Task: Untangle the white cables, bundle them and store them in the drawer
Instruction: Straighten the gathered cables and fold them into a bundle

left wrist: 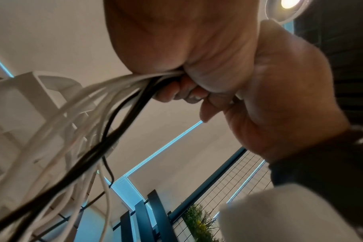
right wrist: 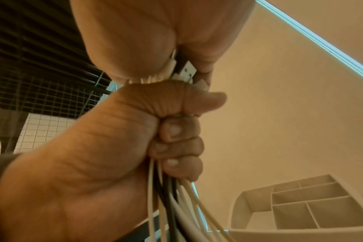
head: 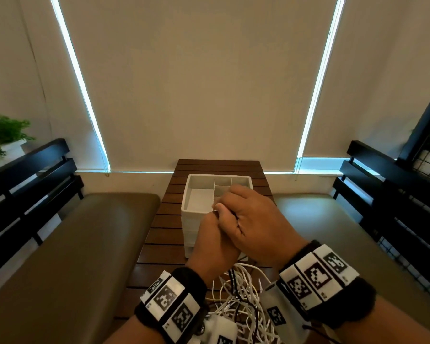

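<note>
Counter (head: 164,234) under white drawer unit (head: 191,219) at twelve o'clock. Left hand (head: 215,240) fisted round white cables (head: 241,286); right hand (head: 256,219) clamped on plug ends (right wrist: 187,72). Untangling underway; black cables (left wrist: 106,142) mixed in, probably needing separation next.

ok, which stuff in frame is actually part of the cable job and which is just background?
Job:
- white cables, gripped by left hand and right hand
- white drawer organiser

Lying about:
- black cables, tangled in the same fistful
- wooden table
- benches
- potted plant
</note>
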Demonstrator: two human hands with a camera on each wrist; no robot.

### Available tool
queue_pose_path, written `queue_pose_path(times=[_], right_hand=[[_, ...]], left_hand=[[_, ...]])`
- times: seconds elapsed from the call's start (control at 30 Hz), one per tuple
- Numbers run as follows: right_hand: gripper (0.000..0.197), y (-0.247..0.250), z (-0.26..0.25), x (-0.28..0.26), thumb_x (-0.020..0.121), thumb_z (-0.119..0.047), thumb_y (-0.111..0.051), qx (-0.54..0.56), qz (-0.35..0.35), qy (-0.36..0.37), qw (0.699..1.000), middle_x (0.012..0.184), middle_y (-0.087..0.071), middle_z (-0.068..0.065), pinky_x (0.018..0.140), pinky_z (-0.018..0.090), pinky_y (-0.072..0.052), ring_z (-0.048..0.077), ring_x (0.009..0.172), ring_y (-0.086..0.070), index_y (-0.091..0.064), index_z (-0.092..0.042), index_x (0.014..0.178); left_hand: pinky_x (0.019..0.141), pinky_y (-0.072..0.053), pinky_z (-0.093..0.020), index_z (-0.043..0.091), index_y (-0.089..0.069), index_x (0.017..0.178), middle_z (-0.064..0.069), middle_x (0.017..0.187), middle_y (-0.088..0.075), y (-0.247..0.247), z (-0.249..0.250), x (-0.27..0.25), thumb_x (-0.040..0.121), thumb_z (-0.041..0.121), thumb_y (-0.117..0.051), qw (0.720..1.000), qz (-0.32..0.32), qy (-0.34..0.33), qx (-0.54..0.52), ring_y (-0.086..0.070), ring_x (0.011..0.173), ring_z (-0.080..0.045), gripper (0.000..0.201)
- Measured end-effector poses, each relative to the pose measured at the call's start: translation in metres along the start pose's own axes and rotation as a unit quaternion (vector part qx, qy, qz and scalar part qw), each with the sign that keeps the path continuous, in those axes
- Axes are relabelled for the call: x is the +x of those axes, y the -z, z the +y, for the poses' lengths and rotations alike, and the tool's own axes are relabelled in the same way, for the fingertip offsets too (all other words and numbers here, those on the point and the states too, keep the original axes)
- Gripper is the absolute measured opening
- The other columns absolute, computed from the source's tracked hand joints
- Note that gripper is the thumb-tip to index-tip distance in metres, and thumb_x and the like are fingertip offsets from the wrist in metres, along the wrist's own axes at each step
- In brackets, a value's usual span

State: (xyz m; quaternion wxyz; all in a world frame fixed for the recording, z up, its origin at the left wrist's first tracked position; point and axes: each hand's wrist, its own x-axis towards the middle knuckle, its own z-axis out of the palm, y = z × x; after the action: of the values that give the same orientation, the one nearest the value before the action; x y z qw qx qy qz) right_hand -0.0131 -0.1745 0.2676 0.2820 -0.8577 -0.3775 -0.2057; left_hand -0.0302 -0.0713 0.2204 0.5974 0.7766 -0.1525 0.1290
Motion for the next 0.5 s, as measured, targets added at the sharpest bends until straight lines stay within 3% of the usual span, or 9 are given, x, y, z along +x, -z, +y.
queue_pose_path(times=[0.07,0.1,0.13,0.2,0.23,0.33,0.43,0.5], right_hand=[[0.037,-0.002,0.003,0.001,0.093,-0.037,-0.038,0.013,-0.013,-0.006,1.0,0.09,-0.061,-0.002,0.071,0.02,-0.041,0.007,0.08,-0.052,-0.066,-0.014,0.1],[0.038,-0.002,0.005,0.0,0.091,-0.044,-0.043,0.049,-0.032,-0.023,0.998,0.099,-0.061,-0.007,0.076,0.018,-0.043,0.002,0.088,-0.054,-0.062,-0.02,0.113],[0.049,-0.001,0.008,-0.002,0.086,-0.053,-0.05,0.109,-0.051,-0.048,0.991,0.11,-0.058,-0.014,0.082,0.016,-0.045,-0.003,0.098,-0.054,-0.052,-0.029,0.128],[0.088,0.001,0.018,-0.008,0.065,-0.064,-0.069,0.25,-0.058,-0.107,0.96,0.132,-0.048,-0.021,0.096,0.021,-0.045,-0.005,0.12,-0.047,-0.028,-0.046,0.141],[0.103,0.002,0.021,-0.013,0.056,-0.066,-0.076,0.3,-0.056,-0.131,0.943,0.14,-0.042,-0.022,0.101,0.025,-0.044,-0.004,0.128,-0.042,-0.021,-0.051,0.142],[0.117,0.001,0.02,-0.025,0.049,-0.06,-0.081,0.304,-0.083,-0.143,0.938,0.148,-0.029,-0.026,0.11,0.031,-0.037,-0.005,0.134,-0.032,-0.012,-0.055,0.144],[0.103,-0.004,0.012,-0.027,0.06,-0.064,-0.072,0.267,-0.084,-0.122,0.952,0.144,-0.023,-0.034,0.107,0.022,-0.033,-0.005,0.136,-0.027,-0.012,-0.057,0.143],[0.083,-0.01,0.011,-0.022,0.073,-0.068,-0.061,0.227,-0.066,-0.091,0.967,0.139,-0.028,-0.036,0.101,0.016,-0.034,-0.015,0.129,-0.029,-0.02,-0.053,0.142]], left_hand=[[0.066,-0.049,-0.012,0.009,-0.063,0.092,-0.003,0.08,-0.064,-0.002,-0.001,0.002,0.082,0.013,-0.063,0.996,0.007,0.03,-0.086,-0.064,0.072,-0.002,0.011],[0.068,-0.052,-0.016,0.009,-0.064,0.095,0.002,0.079,-0.064,0.0,-0.005,0.001,0.079,0.021,-0.064,0.994,0.013,0.043,-0.104,-0.064,0.071,0.0,0.02],[0.073,-0.056,-0.023,0.009,-0.065,0.1,0.001,0.081,-0.066,0.002,-0.009,0.001,0.078,0.028,-0.063,0.995,0.018,0.049,-0.09,-0.066,0.076,-0.004,0.028],[0.08,-0.057,-0.046,0.004,-0.066,0.099,-0.017,0.091,-0.07,0.01,-0.016,0.0,0.076,0.044,-0.057,0.998,0.007,0.05,-0.049,-0.068,0.088,-0.029,0.047],[0.08,-0.057,-0.047,0.002,-0.068,0.097,-0.02,0.093,-0.07,0.014,-0.016,-0.002,0.074,0.05,-0.055,0.998,0.002,0.04,-0.043,-0.067,0.091,-0.033,0.054],[0.085,-0.052,-0.019,0.006,-0.07,0.103,-0.01,0.101,-0.072,0.018,-0.023,-0.005,0.076,0.059,-0.057,1.0,0.0,-0.017,0.005,-0.066,0.096,-0.005,0.061],[0.08,-0.054,-0.022,-0.001,-0.059,0.114,-0.01,0.105,-0.069,0.014,-0.034,-0.007,0.073,0.056,-0.065,0.998,0.003,0.058,-0.024,-0.067,0.099,-0.015,0.071],[0.072,-0.057,-0.03,-0.006,-0.056,0.109,-0.015,0.096,-0.068,0.009,-0.032,-0.004,0.082,0.037,-0.067,0.994,0.002,0.094,-0.049,-0.069,0.089,-0.024,0.052]])
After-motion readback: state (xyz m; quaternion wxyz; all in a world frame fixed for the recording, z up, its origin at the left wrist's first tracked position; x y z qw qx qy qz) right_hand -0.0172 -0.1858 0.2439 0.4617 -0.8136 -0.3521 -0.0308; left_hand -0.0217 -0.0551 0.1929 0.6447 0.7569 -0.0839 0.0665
